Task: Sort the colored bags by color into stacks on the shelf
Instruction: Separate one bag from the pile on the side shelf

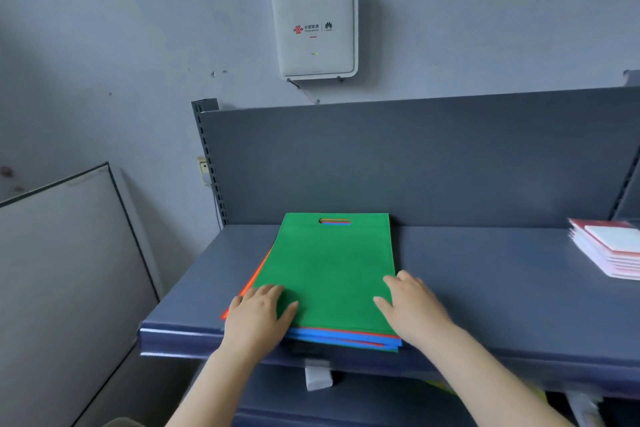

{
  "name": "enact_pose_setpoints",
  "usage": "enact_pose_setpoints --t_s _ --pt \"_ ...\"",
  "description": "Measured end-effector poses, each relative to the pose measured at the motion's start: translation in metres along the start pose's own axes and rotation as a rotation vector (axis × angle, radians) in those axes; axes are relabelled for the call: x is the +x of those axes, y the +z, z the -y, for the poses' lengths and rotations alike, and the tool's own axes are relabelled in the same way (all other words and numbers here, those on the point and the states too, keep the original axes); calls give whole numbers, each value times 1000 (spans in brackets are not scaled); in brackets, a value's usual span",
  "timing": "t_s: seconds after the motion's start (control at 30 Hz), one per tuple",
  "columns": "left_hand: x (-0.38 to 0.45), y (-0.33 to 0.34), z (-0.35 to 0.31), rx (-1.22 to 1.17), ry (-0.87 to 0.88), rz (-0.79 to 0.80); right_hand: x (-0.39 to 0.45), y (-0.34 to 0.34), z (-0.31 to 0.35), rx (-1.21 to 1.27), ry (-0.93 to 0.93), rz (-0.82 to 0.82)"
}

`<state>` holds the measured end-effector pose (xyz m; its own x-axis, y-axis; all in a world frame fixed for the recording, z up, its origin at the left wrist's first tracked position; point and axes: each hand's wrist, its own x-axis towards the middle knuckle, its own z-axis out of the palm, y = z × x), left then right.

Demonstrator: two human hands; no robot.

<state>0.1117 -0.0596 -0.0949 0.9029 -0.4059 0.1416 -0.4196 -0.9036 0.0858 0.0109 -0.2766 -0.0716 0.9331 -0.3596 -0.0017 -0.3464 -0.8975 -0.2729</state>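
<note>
Mixed bag stack [332, 274] sat on the shelf [485, 288], green bag [334, 263] on top; my left hand [258, 317] and right hand [410, 305] lay flat, holding nothing; I'd peel only green, keeping lower layers still

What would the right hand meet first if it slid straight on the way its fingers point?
The right hand lies flat on the green bag, fingers pointing up-left across it. Going on, it would only cross more green bag, probably reaching the handle cutout before the shelf's back panel.

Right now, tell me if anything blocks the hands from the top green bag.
Nothing visible does. The left hand and right hand already rest on the green bag, which tops the mixed pile.
</note>
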Motion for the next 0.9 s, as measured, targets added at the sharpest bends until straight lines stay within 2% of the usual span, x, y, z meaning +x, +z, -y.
enact_pose_setpoints --t_s 0.2,0.5,0.7,0.9 --pt "26 10 6 -144 74 -27 29 16 -9 98 164 -32" --pt "37 16 10 -199 173 -46 30 24 -11 359 230 -219" --pt "37 16 13 -198 218 -9 32 23 -15 590 319 -257" --pt "45 12 14 -337 242 30 38 20 -35 645 319 -300"
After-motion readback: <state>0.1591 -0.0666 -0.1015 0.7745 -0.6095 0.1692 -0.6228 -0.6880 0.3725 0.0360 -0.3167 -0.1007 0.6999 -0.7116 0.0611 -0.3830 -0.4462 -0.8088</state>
